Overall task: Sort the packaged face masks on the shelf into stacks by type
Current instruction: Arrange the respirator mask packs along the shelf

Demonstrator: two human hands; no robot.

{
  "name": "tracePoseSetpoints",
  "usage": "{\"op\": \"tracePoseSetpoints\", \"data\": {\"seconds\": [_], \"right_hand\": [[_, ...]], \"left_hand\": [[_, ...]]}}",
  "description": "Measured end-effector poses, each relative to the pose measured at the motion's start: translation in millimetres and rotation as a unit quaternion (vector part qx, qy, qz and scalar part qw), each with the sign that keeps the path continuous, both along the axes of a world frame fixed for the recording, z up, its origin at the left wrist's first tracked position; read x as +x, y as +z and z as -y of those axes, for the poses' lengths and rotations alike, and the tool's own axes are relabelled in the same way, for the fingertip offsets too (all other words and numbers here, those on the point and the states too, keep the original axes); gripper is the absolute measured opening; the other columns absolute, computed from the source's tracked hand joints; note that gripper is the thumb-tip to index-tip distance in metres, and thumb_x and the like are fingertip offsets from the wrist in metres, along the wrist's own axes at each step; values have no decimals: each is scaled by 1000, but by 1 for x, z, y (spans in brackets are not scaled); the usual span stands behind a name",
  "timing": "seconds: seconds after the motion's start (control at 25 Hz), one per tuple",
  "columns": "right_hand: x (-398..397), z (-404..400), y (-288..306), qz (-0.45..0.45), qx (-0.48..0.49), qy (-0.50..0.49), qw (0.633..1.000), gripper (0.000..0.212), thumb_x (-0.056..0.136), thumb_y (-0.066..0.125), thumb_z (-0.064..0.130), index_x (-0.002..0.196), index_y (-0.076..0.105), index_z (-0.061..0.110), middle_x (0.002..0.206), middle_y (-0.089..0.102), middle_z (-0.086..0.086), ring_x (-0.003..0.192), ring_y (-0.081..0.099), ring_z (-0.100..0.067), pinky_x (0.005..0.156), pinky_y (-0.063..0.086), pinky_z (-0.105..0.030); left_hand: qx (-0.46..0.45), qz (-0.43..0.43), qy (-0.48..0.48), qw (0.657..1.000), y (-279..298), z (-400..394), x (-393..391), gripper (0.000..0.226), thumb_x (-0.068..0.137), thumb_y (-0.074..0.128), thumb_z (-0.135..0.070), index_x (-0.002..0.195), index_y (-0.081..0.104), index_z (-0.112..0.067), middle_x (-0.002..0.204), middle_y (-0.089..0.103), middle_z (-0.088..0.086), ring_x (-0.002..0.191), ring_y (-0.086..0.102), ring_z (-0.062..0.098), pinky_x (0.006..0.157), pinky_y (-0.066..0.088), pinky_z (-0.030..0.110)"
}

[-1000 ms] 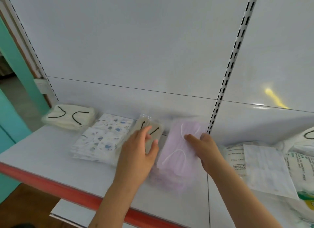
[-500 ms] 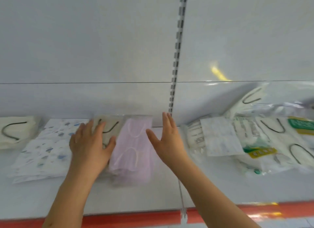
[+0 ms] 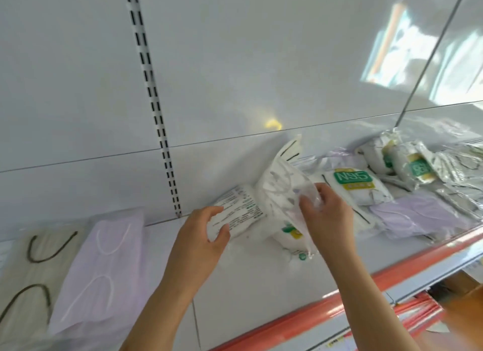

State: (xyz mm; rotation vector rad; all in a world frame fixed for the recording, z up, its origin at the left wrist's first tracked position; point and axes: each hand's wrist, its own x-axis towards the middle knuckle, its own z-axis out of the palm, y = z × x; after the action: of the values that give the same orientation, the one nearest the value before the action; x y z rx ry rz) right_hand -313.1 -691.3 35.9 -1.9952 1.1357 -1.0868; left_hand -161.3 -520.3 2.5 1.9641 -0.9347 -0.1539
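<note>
Two hands on packets: left hand (image 3: 200, 242) grips printed white packet (image 3: 236, 213), right hand (image 3: 325, 214) pinches clear-wrapped mask pack (image 3: 283, 186) above shelf (image 3: 256, 285).

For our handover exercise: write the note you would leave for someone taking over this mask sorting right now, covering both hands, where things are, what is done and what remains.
Left hand: grips the white printed mask packet at its near end.
Right hand: pinches a clear plastic packet of white masks, lifted off the white shelf.
Done: lilac mask stack and beige black-looped mask stack lie side by side at left.
Left: the mixed heap at right, with green-labelled N95 packets and loose lilac packets.
</note>
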Motion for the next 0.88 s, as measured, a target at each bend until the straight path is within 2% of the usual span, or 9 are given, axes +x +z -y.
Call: {"op": "tracePoseSetpoints", "data": {"seconds": [0.16, 0.28, 0.36, 0.44, 0.52, 0.6, 0.68, 0.8, 0.88], "right_hand": [[-24, 42, -4, 64, 106, -66, 990, 13, 93, 50, 15, 96, 62, 10, 75, 62, -1, 68, 56, -22, 56, 37, -29], [-36, 70, -15, -10, 88, -109, 990, 31, 99, 46, 21, 118, 60, 2, 104, 65, -15, 97, 55, -35, 76, 39, -37], [-39, 79, -20, -117, 37, -130, 984, 50, 100, 47, 38, 140, 46, 9, 141, 50, -15, 129, 43, -36, 103, 37, -48], [-33, 72, -22, -150, -108, -88, 979, 58, 96, 50, 47, 145, 43, 16, 151, 40, -8, 141, 33, -31, 113, 29, -52], [-19, 60, -28, -178, -237, 71, 952, 59, 91, 52, 53, 140, 50, 21, 145, 49, 0, 141, 38, -24, 119, 23, -48], [-1, 50, -37, -307, -265, 212, 889, 71, 86, 52, 60, 148, 41, 27, 152, 42, 5, 148, 28, -20, 124, 10, -44], [11, 54, -37, -369, -220, 249, 868, 73, 86, 59, 57, 150, 35, 32, 157, 35, 7, 148, 23, -17, 124, 3, -36], [17, 60, -11, -329, -164, 203, 907, 42, 91, 61, 43, 131, 60, 30, 136, 60, 7, 128, 49, -18, 111, 25, -29], [12, 51, 15, -257, -170, 166, 937, 25, 92, 64, 35, 112, 71, 23, 110, 72, -4, 105, 61, -31, 87, 41, -35]], "left_hand": [[26, 68, 28, 997, 8, 59, -11, 49, 91, 69, -39, 135, 54, -22, 129, 58, -2, 122, 54, 17, 98, 44, 27], [268, 92, -3, 959, -1, 87, 4, 108, 74, 69, -72, 158, 17, -28, 159, 28, 8, 145, 29, 34, 116, 33, 48], [371, 102, -42, 922, -11, 84, 12, 120, 69, 69, -76, 160, 2, -36, 167, 10, 5, 150, 19, 34, 118, 27, 51], [311, 112, -41, 943, -16, 75, 18, 99, 78, 70, -59, 159, 17, -35, 162, 28, 3, 142, 38, 29, 110, 40, 42], [203, 54, -25, 977, -9, 66, 23, 77, 85, 73, -31, 153, 36, -29, 146, 52, -1, 126, 56, 23, 94, 45, 28], [137, 7, 16, 990, 0, 54, 27, 61, 86, 74, -19, 141, 47, -23, 127, 63, -4, 109, 64, 19, 79, 45, 22], [56, -51, 95, 993, 8, 39, 27, 42, 86, 76, -21, 123, 56, -19, 111, 69, -3, 94, 67, 18, 74, 49, 21], [-116, -243, 159, 950, 18, 14, 24, 24, 90, 74, -25, 113, 69, -19, 105, 78, 4, 95, 75, 20, 86, 58, 38], [-163, -323, 174, 916, 23, -5, 21, 23, 95, 66, -22, 117, 70, -19, 107, 78, 5, 98, 75, 23, 90, 59, 45]]}}
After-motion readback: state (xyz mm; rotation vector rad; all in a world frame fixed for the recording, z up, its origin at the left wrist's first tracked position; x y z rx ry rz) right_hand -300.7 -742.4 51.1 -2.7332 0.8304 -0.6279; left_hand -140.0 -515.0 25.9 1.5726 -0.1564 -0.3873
